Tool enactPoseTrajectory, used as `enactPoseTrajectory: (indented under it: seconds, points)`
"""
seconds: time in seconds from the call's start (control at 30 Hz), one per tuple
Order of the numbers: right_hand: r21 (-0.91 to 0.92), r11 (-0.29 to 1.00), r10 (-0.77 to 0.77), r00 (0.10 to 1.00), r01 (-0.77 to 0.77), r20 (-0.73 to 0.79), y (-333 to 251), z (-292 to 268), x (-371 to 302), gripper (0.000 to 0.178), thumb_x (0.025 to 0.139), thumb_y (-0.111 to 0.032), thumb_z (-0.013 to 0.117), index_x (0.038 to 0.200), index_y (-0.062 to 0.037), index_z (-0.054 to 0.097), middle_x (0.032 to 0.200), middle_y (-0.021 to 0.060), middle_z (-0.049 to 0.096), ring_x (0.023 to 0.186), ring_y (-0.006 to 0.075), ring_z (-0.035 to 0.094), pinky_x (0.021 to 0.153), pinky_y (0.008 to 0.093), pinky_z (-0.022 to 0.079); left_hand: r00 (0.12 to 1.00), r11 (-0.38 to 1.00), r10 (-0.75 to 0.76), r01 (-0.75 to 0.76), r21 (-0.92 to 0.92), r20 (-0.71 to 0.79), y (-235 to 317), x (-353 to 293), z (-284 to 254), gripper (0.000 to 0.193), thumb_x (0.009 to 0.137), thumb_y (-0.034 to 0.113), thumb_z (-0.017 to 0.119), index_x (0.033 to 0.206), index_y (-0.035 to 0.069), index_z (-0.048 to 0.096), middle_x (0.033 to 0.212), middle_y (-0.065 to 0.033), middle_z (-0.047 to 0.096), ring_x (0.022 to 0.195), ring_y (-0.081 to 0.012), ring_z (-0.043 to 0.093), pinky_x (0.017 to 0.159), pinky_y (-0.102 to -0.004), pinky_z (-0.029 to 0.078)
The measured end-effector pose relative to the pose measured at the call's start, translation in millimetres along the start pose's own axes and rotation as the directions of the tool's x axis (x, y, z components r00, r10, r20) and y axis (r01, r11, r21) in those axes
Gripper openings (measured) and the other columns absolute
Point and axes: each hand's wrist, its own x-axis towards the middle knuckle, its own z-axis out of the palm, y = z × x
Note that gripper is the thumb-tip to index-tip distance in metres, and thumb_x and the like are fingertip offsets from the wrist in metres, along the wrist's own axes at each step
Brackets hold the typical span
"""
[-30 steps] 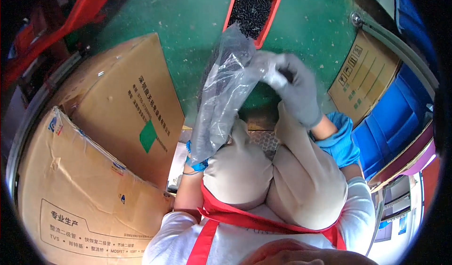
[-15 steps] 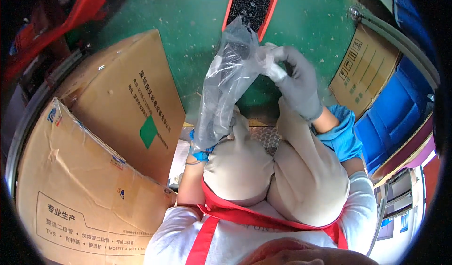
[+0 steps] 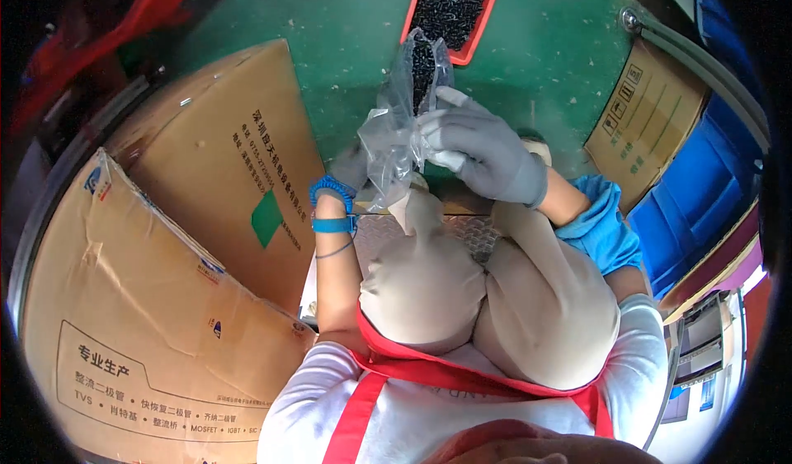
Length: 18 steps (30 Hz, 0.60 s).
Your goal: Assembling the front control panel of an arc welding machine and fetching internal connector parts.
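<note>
The person sits and looks down at 2 hands in grey gloves that work in front of the knees. The right hand (image 3: 483,146) is closed around the upper part of a clear plastic bag (image 3: 404,126), and its fingers pinch the film near the bag's mouth. The bag stands almost upright, a little tilted, and inside it, near the top, there is a dark column of small black parts (image 3: 421,64). The left hand (image 3: 351,171) is mostly hidden behind the lower part of the bag; it seems to hold the bag from below, but I cannot tell how firmly it grips. On the left wrist there is a blue coiled strap (image 3: 332,190) and a blue band just under it. Just beyond the top of the bag, a red tray (image 3: 488,2) lies on the green floor (image 3: 330,43), and it is full of the same small black parts. On the person's left stand 2 big brown cardboard boxes (image 3: 223,159), near the left arm. On the right side there are another cardboard box (image 3: 643,109) and blue crates (image 3: 701,192).
</note>
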Motion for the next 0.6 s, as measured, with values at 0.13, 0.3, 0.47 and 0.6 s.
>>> enactPoseTrajectory:
  seconds: [0.13, 0.3, 0.47, 0.6]
  points:
    - [-0.106, 0.994, -0.012, 0.999, 0.015, 0.034, 1, -3, -5, 0.017, 0.082, -0.007, 0.063, 0.098, -0.0042, 0.062, 0.102, 0.0099, 0.063, 0.106, 0.0298, 0.058, 0.106, 0.0505, 0.03, 0.793, 0.987, -0.117, 0.024, -0.162, -0.598, 135, -23, -69, 0.043, 0.091, 0.042, 0.052, 0.098, 0.0, 0.056, 0.093, -0.0228, 0.064, 0.086, -0.0412, 0.062, 0.074, -0.0422, 0.049]
    - [-0.125, 0.99, -0.067, 0.997, 0.071, 0.032, 5, -1, -5, 0.019, 0.079, -0.009, 0.063, 0.098, -0.0076, 0.06, 0.103, 0.0088, 0.062, 0.101, 0.0282, 0.058, 0.096, 0.0456, 0.04, 0.842, 0.967, 0.186, -0.064, 0.249, -0.507, 204, 25, -50, 0.025, 0.086, 0.026, 0.058, 0.09, 0.002, 0.057, 0.083, -0.0246, 0.062, 0.084, -0.0425, 0.061, 0.072, -0.0486, 0.048]
    - [-0.312, 0.949, 0.029, 0.999, -0.032, -0.015, 6, -6, -3, 0.043, 0.07, -0.005, 0.06, 0.112, -0.0133, 0.056, 0.107, 0.0073, 0.06, 0.092, 0.0286, 0.057, 0.075, 0.0408, 0.044, 0.877, 0.964, 0.236, -0.157, 0.214, -0.419, 180, 19, -53, 0.022, 0.086, 0.023, 0.056, 0.097, 0.004, 0.058, 0.088, -0.022, 0.063, 0.086, -0.0409, 0.06, 0.073, -0.0452, 0.047]
    - [-0.692, 0.717, 0.195, 0.977, -0.086, 0.08, 26, -1, -3, 0.046, 0.071, -0.005, 0.058, 0.115, -0.0198, 0.057, 0.085, 0.004, 0.053, 0.082, 0.026, 0.056, 0.067, 0.039, 0.042, 0.88, 0.969, 0.247, -0.213, 0.127, -0.405, 166, 0, -43, 0.015, 0.087, 0.02, 0.054, 0.094, 0.007, 0.057, 0.084, -0.0218, 0.062, 0.082, -0.0424, 0.059, 0.068, -0.049, 0.047]
